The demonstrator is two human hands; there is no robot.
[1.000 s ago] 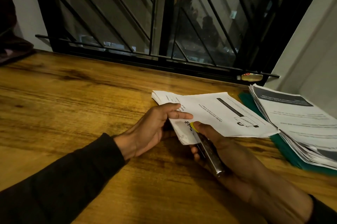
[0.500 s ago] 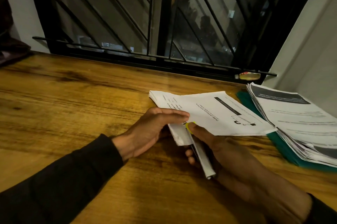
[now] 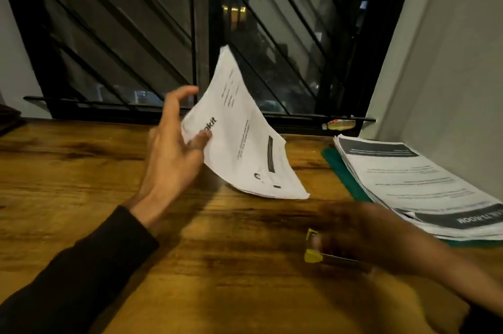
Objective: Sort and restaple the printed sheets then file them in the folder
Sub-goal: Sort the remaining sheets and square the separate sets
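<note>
**Inspector:** Worktop (image 3: 81, 170), wooden, runs to the window grille (image 3: 136, 34); at its far right corner a stack of printed sheets (image 3: 408, 178) lies on the green folder (image 3: 330, 155); near the far edge, centre, a stapled set (image 3: 245, 143) stands tilted, one corner down on the wood.

**Clerk:** And the hands?

**Inspector:** Left hand (image 3: 171, 148) pinches that set at its edge, thumb on the printed face, remaining fingers spread loosely; right hand (image 3: 367, 235), blurred, near the right front, curls round a yellow-tipped stapler (image 3: 313, 250).

**Clerk:** Advice for the step?

**Inspector:** In my judgement the set is being carried toward the stack; lay it flat and square with the pile; park the stapler first, freeing the right hand to steady the sheets.
</note>
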